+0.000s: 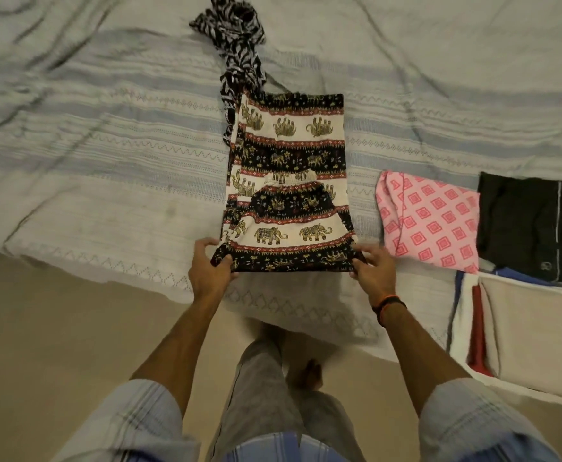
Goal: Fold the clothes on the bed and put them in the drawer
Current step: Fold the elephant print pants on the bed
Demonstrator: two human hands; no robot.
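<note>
— Gripping what, exactly?
— I see both hands pinching the near hem of the elephant-print trousers (289,195): left hand (211,268), right hand (373,270), fingers curled on cloth.
— Where?
— Flat on the bed (106,145), black, cream, red bands. Pink folded cloth (429,218) just right of the trousers.

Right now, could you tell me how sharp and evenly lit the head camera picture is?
Head view: dim, warm light; the elephant-print trousers held by both the left hand and the right hand read fairly clearly; the zebra-striped garment and the beige folded stack are soft; wide-angle distortion bends the edges.
</note>
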